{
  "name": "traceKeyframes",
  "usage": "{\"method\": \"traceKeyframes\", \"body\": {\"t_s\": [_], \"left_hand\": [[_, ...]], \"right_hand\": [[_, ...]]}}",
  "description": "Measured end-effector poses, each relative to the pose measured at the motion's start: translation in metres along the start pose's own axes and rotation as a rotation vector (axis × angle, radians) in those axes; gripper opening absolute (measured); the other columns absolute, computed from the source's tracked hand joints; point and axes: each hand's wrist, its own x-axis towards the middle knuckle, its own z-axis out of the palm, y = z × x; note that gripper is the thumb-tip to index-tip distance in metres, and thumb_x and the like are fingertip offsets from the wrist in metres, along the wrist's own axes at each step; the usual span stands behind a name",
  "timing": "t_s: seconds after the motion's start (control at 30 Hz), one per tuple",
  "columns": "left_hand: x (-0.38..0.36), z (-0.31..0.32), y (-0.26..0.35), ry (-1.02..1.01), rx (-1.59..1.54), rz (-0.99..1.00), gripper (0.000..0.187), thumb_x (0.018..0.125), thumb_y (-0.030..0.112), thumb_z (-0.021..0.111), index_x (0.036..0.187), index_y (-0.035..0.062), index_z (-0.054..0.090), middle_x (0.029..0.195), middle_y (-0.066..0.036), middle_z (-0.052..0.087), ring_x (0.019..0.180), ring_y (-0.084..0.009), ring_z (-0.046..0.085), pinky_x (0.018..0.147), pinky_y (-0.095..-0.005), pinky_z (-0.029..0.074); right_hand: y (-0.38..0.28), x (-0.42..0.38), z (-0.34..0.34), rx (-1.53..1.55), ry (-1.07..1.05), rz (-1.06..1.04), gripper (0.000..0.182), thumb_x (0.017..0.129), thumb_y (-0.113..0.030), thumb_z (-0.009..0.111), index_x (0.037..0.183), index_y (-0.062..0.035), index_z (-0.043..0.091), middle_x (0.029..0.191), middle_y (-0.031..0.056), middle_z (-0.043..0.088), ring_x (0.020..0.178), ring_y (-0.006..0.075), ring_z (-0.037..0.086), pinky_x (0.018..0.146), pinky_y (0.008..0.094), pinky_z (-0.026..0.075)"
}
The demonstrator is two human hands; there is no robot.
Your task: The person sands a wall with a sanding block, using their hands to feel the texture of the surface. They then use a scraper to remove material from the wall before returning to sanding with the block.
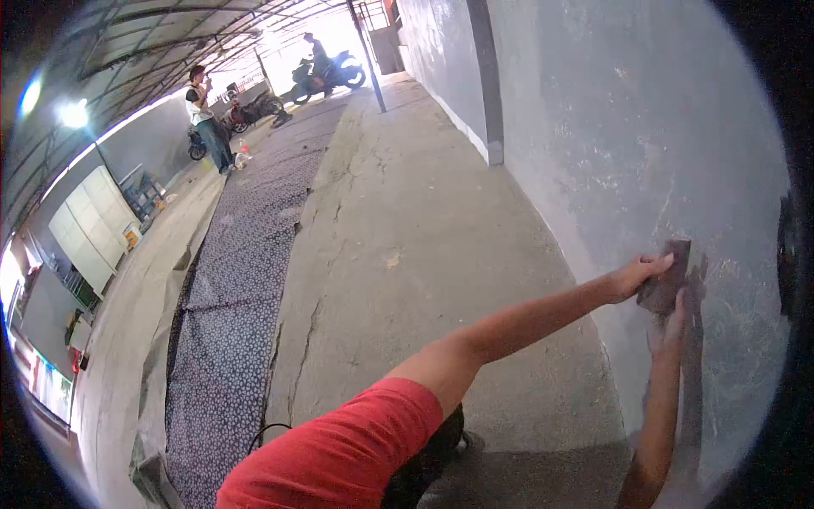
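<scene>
1. Left hand (642,276): thumb and fingers pinch the near side of the brown piece (677,257). I judge that the grip keeps it from slipping.
2. Right hand (667,327): meets the piece's lower end, fingers pointing up. I cannot tell whether they pinch it or only press; blur and shadow merge there.
3. Piece: upright, slightly tilted, up against the wall (585,136). Two hands on it probably give steadier pressure. Its wall-side face is hidden from me, so block or folded sheet, I can't say.
4. Wall around it: grey, with pale scuffs and patches. A dark shape (787,254) at the right rim is cut off by the lens edge; unidentifiable.
5. Arms: the left runs long across my view from a red sleeve (339,450); the right rises from the bottom edge, its upper part out of frame.
6. Floor (441,263): cracked concrete. A patterned mat (225,356) lies lengthwise beside the bare strip, likely as a floor cover.
7. Far end: a person (203,114) stands by the mat; another (317,53) is at a motorbike (326,78), details lost in glare.
</scene>
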Motion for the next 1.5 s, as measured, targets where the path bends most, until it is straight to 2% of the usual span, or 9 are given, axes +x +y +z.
{"method": "traceKeyframes", "body": {"t_s": [0.2, 0.3, 0.4, 0.47, 0.57, 0.63, 0.93, 1.23, 1.5], "left_hand": [[-0.014, 0.007, 0.02, 0.412, 0.019, 0.023, 0.029, 0.081, 0.028, 0.071, 0.091, 0.002, 0.065, 0.075, -0.003, 0.064, 0.059, -0.0106, 0.056, 0.054, -0.0285, 0.047], [-0.01, -0.005, 0.002, 1.049, 0.576, 0.184, 0.028, 0.079, 0.03, 0.072, 0.076, 0.0031, 0.063, 0.057, 0.0, 0.055, 0.052, -0.0074, 0.05, 0.046, -0.0278, 0.04], [-0.007, -0.023, -0.029, 1.216, 0.454, 0.087, 0.031, 0.078, 0.033, 0.072, 0.081, 0.0028, 0.065, 0.06, -0.001, 0.057, 0.051, -0.0097, 0.05, 0.046, -0.0294, 0.041], [0.001, -0.022, -0.048, 1.239, 0.399, 0.026, 0.034, 0.079, 0.034, 0.071, 0.09, 0.0024, 0.067, 0.068, -0.004, 0.062, 0.059, -0.0126, 0.055, 0.055, -0.0309, 0.045], [0.014, -0.015, -0.075, 1.232, 0.234, 0.104, 0.04, 0.081, 0.034, 0.068, 0.105, 0.0023, 0.065, 0.093, -0.011, 0.067, 0.085, -0.0175, 0.061, 0.078, -0.0304, 0.046], [0.022, -0.003, -0.083, 1.026, 0.126, 0.104, 0.042, 0.086, 0.031, 0.063, 0.114, 0.0005, 0.059, 0.106, -0.015, 0.064, 0.099, -0.0207, 0.06, 0.088, -0.0303, 0.044], [0.05, 0.042, -0.101, 0.818, 0.398, 0.264, 0.052, 0.093, 0.032, 0.05, 0.133, 0.0018, 0.034, 0.115, -0.021, 0.057, 0.108, -0.0341, 0.055, 0.091, -0.0385, 0.041], [0.054, 0.077, -0.106, 0.829, 0.393, 0.347, 0.063, 0.091, 0.025, 0.053, 0.143, 0.0134, 0.02, 0.13, -0.022, 0.048, 0.118, -0.0394, 0.047, 0.096, -0.0419, 0.039], [0.07, 0.085, -0.111, 0.927, 0.589, 0.383, 0.058, 0.092, 0.015, 0.048, 0.144, 0.0164, 0.022, 0.152, -0.014, 0.002, 0.133, -0.0358, 0.026, 0.105, -0.0402, 0.033]], "right_hand": [[0.041, 0.023, -0.036, 0.0, 0.069, 0.232, 0.052, 0.094, -0.046, 0.043, 0.131, -0.0095, 0.042, 0.123, 0.0093, 0.052, 0.099, 0.0244, 0.056, 0.094, 0.0413, 0.042], [0.062, 0.014, -0.076, -0.844, -0.181, 0.583, 0.054, 0.091, -0.055, 0.04, 0.125, -0.0139, 0.049, 0.117, 0.0091, 0.058, 0.093, 0.0254, 0.059, 0.092, 0.0425, 0.042], [0.096, 0.003, -0.176, -1.838, -0.601, 0.581, 0.063, 0.089, -0.058, 0.038, 0.127, -0.0093, 0.049, 0.117, 0.012, 0.058, 0.1, 0.0288, 0.057, 0.094, 0.0446, 0.04], [0.128, -0.002, -0.272, -2.075, -0.894, 0.618, 0.069, 0.088, -0.061, 0.036, 0.128, -0.0062, 0.049, 0.117, 0.0139, 0.059, 0.104, 0.0311, 0.056, 0.095, 0.046, 0.039], [0.063, -0.064, -0.152, -1.966, -0.885, 1.038, 0.057, 0.091, -0.046, 0.044, 0.134, -0.0098, 0.043, 0.133, 0.0107, 0.049, 0.118, 0.0296, 0.05, 0.1, 0.043, 0.036], [0.048, -0.081, -0.119, -1.813, -0.551, 1.295, 0.059, 0.09, -0.048, 0.044, 0.136, -0.0104, 0.042, 0.134, 0.0099, 0.048, 0.118, 0.0299, 0.05, 0.1, 0.0433, 0.037], [0.074, -0.059, -0.163, -1.955, -0.713, 0.699, 0.047, 0.087, -0.045, 0.047, 0.115, -0.0104, 0.061, 0.114, 0.0123, 0.062, 0.099, 0.0279, 0.061, 0.089, 0.0415, 0.045], [0.052, -0.073, -0.151, -2.078, -0.578, 0.886, 0.047, 0.09, -0.043, 0.044, 0.122, -0.0106, 0.057, 0.125, 0.0136, 0.055, 0.112, 0.0304, 0.055, 0.096, 0.041, 0.04], [0.064, -0.076, -0.163, -2.082, -0.68, 0.962, 0.054, 0.088, -0.048, 0.046, 0.125, -0.0092, 0.053, 0.131, 0.0134, 0.049, 0.118, 0.0289, 0.048, 0.102, 0.0392, 0.035]]}}
